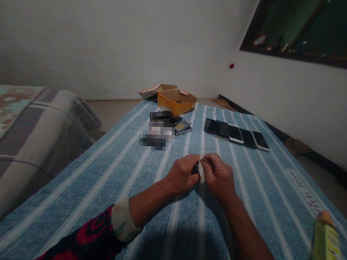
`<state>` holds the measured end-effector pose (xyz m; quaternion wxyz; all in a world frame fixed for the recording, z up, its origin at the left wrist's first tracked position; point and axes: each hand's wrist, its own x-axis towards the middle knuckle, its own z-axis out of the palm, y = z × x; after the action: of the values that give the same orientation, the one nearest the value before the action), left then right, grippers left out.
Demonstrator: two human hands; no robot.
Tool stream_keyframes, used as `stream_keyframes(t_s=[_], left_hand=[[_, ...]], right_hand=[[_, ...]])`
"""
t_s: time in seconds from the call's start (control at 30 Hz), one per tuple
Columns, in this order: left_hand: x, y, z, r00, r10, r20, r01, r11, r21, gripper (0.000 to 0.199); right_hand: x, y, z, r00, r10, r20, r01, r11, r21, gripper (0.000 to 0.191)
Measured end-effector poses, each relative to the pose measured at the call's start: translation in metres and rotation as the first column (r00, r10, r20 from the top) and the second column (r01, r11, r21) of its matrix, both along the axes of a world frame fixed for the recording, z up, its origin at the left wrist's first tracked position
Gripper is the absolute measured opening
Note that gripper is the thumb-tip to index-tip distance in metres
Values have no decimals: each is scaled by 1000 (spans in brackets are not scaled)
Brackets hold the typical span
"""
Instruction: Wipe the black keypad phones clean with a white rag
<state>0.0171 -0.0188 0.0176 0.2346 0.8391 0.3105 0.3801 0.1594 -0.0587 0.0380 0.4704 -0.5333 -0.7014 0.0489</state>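
Both hands meet above the middle of a blue striped cloth (148,197). My left hand (183,175) is closed round a small dark object (195,169), mostly hidden by the fingers; it looks like a phone. My right hand (219,176) pinches a crumpled white wipe or tissue (201,171) against that object's right end. Beyond the hands, to the right, several phones (235,134) lie in an overlapping row. Farther left is a loose pile of older phones (182,125), partly covered by a blurred patch.
An open orange cardboard box (177,103) stands at the cloth's far end, its lid (156,90) behind it. A bottle of yellow-green liquid (325,245) is at the near right. A covered bed (48,140) stands on the left, and walls rise behind.
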Motion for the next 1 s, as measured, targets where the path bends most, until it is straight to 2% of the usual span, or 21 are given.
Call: stream_keyframes(t_s=[0.17,0.33,0.4,0.47,0.53,0.63,0.73,0.83,0.93,1.0], left_hand=[[1,3,-2,1000,-4,-19,4,999,34,24],[0,3,-1,999,5,-34,-3,999,45,24],[0,3,-1,1000,4,-28,-3,999,42,25],[0,3,-1,1000,0,-14,1,999,33,27],[-1,3,-1,1000,-6,4,6,1000,18,27],[-2,3,0,999,-32,38,32,999,2,25],[-3,4,0,997,-51,55,51,999,1,25],[-3,3,1,998,-45,51,45,999,-3,27],[-2,2,3,999,-32,32,32,999,-9,25],[-1,2,4,999,-29,14,29,999,-15,24]], right_hand=[[-1,7,-6,985,-146,88,124,968,218,13],[7,13,-13,928,-361,89,289,851,439,17],[6,12,-14,921,-371,120,279,840,465,17],[2,9,-12,939,-292,180,193,883,427,16],[-2,4,-7,965,-162,207,83,934,346,18],[-4,-4,2,992,14,122,-41,975,219,17],[0,-8,10,990,138,-21,-137,988,69,18],[6,-5,12,971,164,-174,-176,983,-52,18],[12,-1,8,929,137,-344,-209,961,-181,6],[16,0,5,892,118,-437,-249,934,-257,24]])
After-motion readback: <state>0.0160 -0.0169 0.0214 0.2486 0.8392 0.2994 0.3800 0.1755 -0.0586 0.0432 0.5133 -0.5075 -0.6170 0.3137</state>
